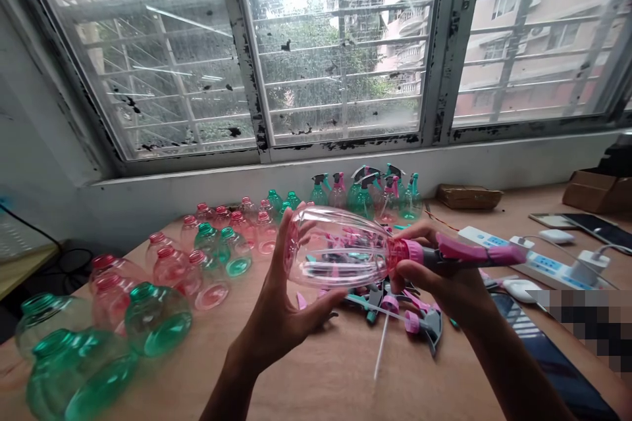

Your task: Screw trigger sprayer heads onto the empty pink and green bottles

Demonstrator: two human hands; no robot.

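A clear pink spray bottle (340, 253) lies sideways in the air above the table, its base to the left and its neck to the right. My left hand (284, 306) is wrapped around the base end, thumb below and fingers above. My right hand (439, 283) grips the pink collar of the trigger sprayer (459, 253) at the bottle's neck. The sprayer head is pink and dark grey and points right. Beneath the bottle lies a pile of loose trigger sprayers (427, 325) with thin tubes, partly hidden by the bottle and my hands.
Several open pink bottles (170, 266) and green bottles (158, 322) stand on the left. Bottles with sprayers (365, 197) line the wall below the window. On the right are a power strip (538, 263), a cardboard box (600, 191), a brown package (469, 197) and phones (607, 230).
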